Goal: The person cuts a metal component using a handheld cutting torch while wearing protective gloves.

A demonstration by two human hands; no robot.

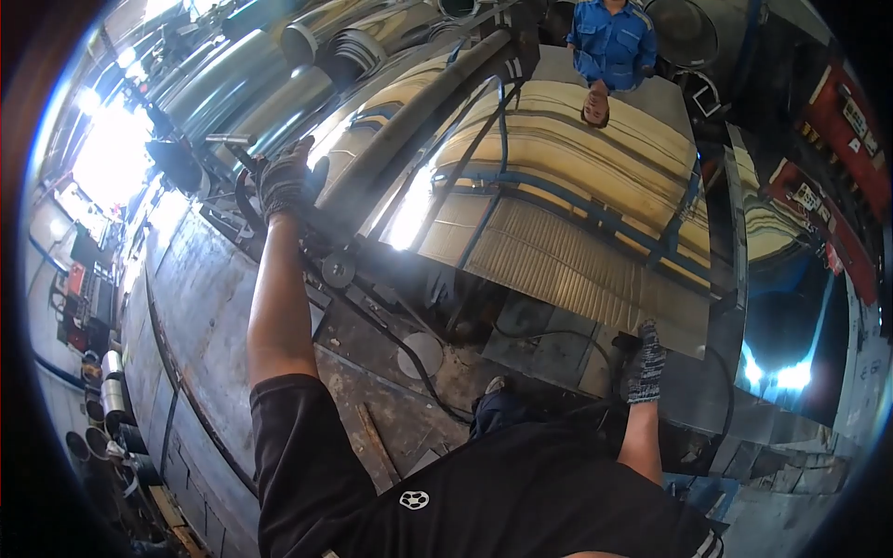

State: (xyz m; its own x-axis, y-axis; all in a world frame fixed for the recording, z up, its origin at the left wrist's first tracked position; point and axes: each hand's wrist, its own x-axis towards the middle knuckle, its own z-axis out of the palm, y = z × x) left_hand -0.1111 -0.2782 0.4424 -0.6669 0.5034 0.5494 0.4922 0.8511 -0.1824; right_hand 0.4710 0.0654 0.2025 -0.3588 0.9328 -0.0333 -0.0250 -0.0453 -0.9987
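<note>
My left hand (286,181), in a dark grey knit glove, is raised at the end of a long roller machine (423,112). Its fingers are closed over a dark part there that I cannot make out. A large shiny metal sheet (567,121) lies beyond the roller, reflecting yellow and blue bands. Along its near side shows a ribbed, brownish surface (549,251). My right hand (647,365), in a speckled grey glove, is at the near right edge of the sheet, with its fingers closed on that edge.
Across the sheet is a person in a blue shirt (614,42). Rolled metal sheets (223,79) lie at the upper left. A wide metal surface (200,325) extends on the left. On the floor are a round disc (420,355) and a cable (409,358). Red cabinets (851,139) stand at right.
</note>
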